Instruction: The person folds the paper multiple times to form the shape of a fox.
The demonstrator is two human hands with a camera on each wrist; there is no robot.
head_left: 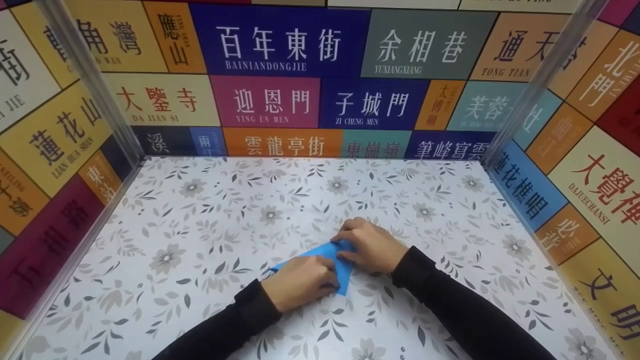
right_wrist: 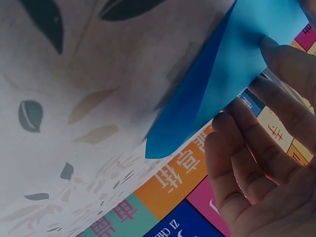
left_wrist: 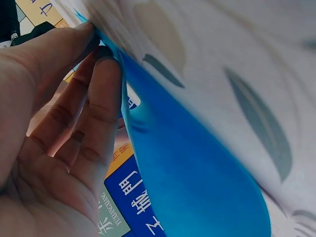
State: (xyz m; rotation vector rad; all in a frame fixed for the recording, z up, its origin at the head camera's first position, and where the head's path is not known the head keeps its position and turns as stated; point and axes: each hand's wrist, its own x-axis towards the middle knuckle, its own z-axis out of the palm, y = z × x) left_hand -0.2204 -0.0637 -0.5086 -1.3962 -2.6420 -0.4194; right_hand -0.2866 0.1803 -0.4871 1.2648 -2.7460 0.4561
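A sheet of bright blue paper [head_left: 344, 274], partly folded, lies on the patterned tabletop between my two hands. My left hand [head_left: 302, 282] covers its near left part. In the left wrist view the thumb and fingertips of that hand [left_wrist: 59, 128] pinch an edge of the paper [left_wrist: 197, 173], which bows out in a curve. At the paper's far right end is my right hand [head_left: 372, 243]. The right wrist view has its thumb on the paper [right_wrist: 217, 91] and its fingers [right_wrist: 224, 163] along the edge behind. A folded layer shows there; the hands hide much of the sheet.
White cloth with grey flowers and leaves covers the tabletop [head_left: 210, 210]. Panels with coloured, lettered blocks stand at the back [head_left: 280, 45], left [head_left: 50, 145] and right [head_left: 580, 200]. Clear strips [head_left: 520, 105] run up the corners.
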